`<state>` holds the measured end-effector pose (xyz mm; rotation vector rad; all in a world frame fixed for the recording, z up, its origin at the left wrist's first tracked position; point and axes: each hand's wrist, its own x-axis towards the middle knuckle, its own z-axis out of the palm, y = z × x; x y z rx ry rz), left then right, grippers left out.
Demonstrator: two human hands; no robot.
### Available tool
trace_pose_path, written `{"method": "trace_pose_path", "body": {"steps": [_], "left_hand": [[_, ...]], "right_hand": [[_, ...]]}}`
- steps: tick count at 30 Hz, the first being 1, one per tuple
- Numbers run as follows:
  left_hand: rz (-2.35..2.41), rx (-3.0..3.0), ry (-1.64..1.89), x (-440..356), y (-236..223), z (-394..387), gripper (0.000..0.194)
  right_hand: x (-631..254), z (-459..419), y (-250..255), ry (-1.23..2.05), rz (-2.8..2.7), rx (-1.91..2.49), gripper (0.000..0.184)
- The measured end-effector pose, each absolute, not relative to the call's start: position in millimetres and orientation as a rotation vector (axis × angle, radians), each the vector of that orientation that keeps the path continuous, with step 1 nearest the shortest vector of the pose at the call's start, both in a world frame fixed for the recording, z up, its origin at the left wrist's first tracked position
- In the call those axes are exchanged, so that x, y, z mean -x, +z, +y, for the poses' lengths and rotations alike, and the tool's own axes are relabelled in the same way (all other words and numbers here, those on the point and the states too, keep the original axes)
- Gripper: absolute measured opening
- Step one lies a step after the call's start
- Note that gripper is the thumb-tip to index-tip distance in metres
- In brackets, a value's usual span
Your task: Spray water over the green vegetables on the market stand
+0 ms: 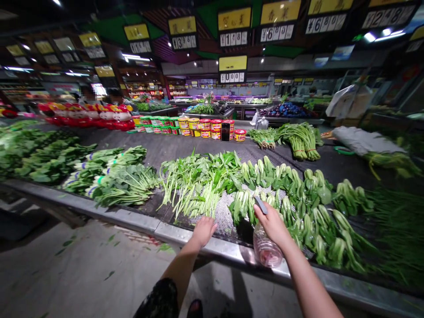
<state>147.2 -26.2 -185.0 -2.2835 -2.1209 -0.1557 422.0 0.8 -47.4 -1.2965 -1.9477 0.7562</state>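
Observation:
My right hand point(272, 223) is closed round the neck of a clear plastic spray bottle point(266, 249) with a grey trigger, held over the near edge of a produce stand, just before the heads of bok choy point(298, 207). My left hand point(203, 229) reaches to the stems of a leafy green bunch point(202, 185). Its fingers curl down near the stems and the mesh liner; I cannot see whether they grip anything.
The stand has a metal front rim point(139, 218) and a black mesh surface. More bundled greens point(109, 174) lie to the left, long stalks point(300, 139) farther back, with a row of tubs point(198, 126) behind. Price boards point(233, 26) hang overhead. Concrete floor point(82, 269) is below.

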Motion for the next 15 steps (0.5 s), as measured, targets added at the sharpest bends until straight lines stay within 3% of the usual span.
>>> {"method": "trace_pose_path", "body": {"steps": [9, 15], "left_hand": [[-2.158, 2.241, -0.12, -128.5, -192.3, -34.2, 0.042], [-2.17, 2.231, -0.148, -126.9, -198.7, -32.4, 0.039]], "right_hand": [[-393.3, 8.2, -17.7, 0.704, -1.916, 1.19, 0.044], [-377.2, 11.6, -26.6, 0.701, -1.883, 1.206, 0.039]]}}
